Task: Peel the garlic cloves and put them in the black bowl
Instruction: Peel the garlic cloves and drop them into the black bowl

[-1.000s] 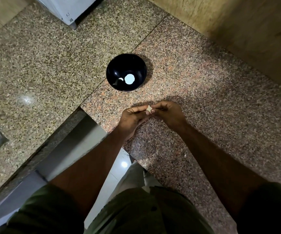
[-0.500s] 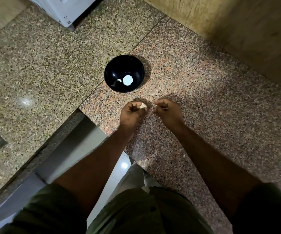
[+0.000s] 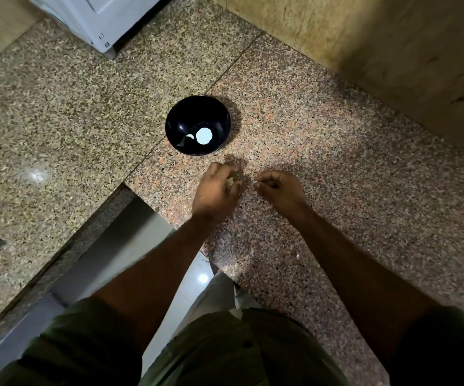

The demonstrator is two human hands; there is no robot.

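The black bowl [image 3: 180, 122] stands on the granite counter [image 3: 322, 151] just beyond my hands. Bright white spots show on its bottom; they may be light reflections. My left hand [image 3: 214, 190] hovers below the bowl, blurred by motion, its fingers curled round a pale garlic clove [image 3: 230, 181] that peeks out by the fingertips. My right hand [image 3: 278, 188] lies a little to the right, apart from the left. Its fingers are curled with thumb and forefinger pinched together on what looks like a thin scrap of garlic skin [image 3: 256, 183], hard to make out.
A white appliance [image 3: 100, 18] stands at the counter's back left. A wooden wall [image 3: 392, 51] borders the right side. The counter edge drops to the floor [image 3: 186, 277] beneath my arms. A small pale skin fleck [image 3: 297, 256] lies on the counter by my right forearm.
My hands have pulled apart. The left carried the clove up and left toward the bowl while turning over; the right stayed nearly in place, still pinched.
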